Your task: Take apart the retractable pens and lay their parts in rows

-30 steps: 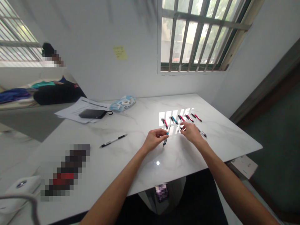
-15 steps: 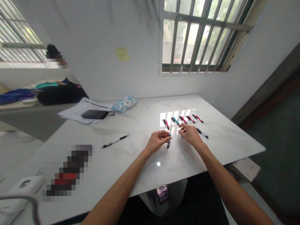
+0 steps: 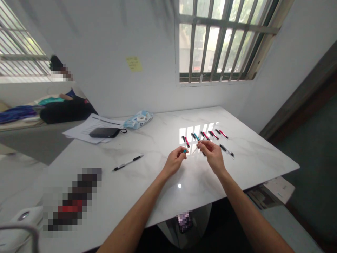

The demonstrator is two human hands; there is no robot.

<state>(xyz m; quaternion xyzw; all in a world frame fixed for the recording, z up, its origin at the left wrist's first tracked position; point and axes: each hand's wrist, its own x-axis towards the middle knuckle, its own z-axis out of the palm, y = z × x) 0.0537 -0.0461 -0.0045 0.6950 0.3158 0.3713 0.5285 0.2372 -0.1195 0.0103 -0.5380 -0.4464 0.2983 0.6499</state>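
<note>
Both hands are raised a little above the white marble desk (image 3: 158, 168), close together near its middle. The left hand (image 3: 176, 161) is curled, its thumb and forefinger pinched on a small teal cap (image 3: 185, 151) that shows just at the fingertips. The right hand (image 3: 212, 154) is closed too, its fingers gripping a thin pen body (image 3: 198, 146) that slants up and away from the left hand; it is blurred, so its colour and which end points where cannot be told. The cap and the pen body are near each other but apart, with a small gap between the two hands. Just beyond the hands, in the bright reflection of the barred window (image 3: 221, 38), a row of pens (image 3: 204, 135) lies on the desk, red ones and a teal one, each with a black end, side by side and slanted alike. Another dark pen (image 3: 226, 150) lies just right of the right hand. Well off to the left, a black and white pen (image 3: 127, 162) lies alone. At the far left of the desk sit a black pouch (image 3: 104, 132) on a spread of papers (image 3: 86, 128), and beside them a light blue packet (image 3: 138, 119). A yellow note (image 3: 134, 64) is stuck to the wall.
</note>
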